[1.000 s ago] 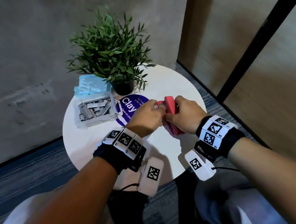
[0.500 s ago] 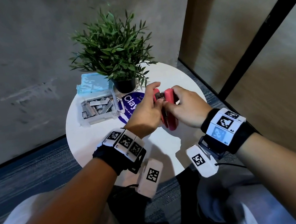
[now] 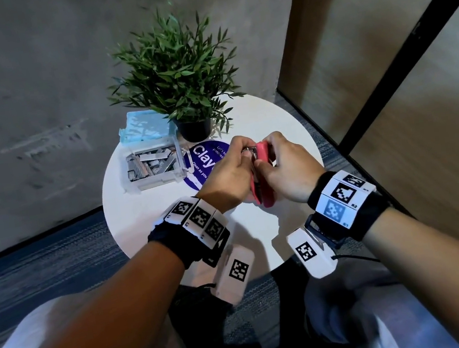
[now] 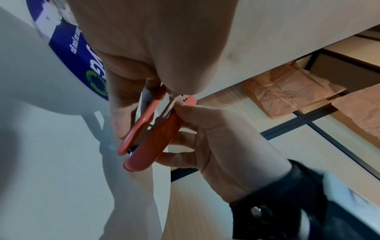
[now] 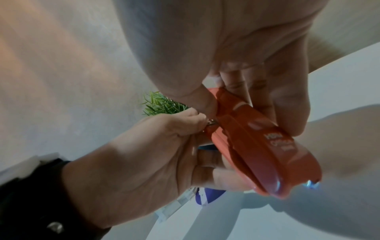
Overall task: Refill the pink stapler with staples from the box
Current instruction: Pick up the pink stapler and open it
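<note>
Both hands, left hand [image 3: 228, 174] and right hand [image 3: 287, 169], clench the pink stapler [image 3: 263, 180], its long axis toward the person, staple box [image 3: 151, 167] nearer the left, toward the desk's far-left edge.

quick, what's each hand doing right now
Left hand: grips the pink stapler.
Right hand: grips the same stapler.

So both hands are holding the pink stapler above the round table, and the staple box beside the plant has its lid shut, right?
Not quite: the staple box is open, lid tipped back, staples showing, as the head view shows. Both the left hand and right hand do hold the pink stapler.
</note>
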{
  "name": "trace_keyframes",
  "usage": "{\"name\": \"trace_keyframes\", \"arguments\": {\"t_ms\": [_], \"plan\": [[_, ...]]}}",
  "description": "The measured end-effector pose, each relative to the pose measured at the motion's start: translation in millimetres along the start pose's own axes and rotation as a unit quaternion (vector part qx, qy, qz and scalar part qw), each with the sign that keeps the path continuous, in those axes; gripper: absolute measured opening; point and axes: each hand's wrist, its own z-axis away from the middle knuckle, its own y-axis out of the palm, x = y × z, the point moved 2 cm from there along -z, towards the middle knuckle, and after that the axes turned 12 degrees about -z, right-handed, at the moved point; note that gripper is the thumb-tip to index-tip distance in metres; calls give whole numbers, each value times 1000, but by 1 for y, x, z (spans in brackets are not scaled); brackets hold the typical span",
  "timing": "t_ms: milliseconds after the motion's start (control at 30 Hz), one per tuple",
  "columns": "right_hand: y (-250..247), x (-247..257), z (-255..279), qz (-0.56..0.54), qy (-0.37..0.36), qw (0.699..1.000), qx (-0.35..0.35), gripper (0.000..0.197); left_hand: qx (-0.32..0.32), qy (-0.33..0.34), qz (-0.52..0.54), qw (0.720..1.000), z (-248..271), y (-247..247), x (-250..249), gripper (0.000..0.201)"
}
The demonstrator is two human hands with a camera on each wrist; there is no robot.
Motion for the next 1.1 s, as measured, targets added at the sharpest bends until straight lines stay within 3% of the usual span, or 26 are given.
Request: {"name": "trace_keyframes", "arguments": {"t_ms": [300, 433, 600, 967, 1100], "plan": [[1, 1, 2, -5, 3, 1000, -10, 24, 10, -4, 23, 1000, -1, -1, 3, 21], [-7, 1, 0, -50, -6, 998, -44, 18, -11, -47, 78, 996, -3, -7, 7, 20], [-9, 6, 1, -38, -33, 998, -44, 19, -7, -22, 81, 996, -5, -12, 0, 15], [-20, -1, 2, -133, 58, 988, -58, 20, 18, -84, 174, 981, -4, -12, 2, 33], [-30, -2, 12, -126, 40, 990, -43, 16, 15, -101, 172, 980, -3, -11, 7, 21]]}}
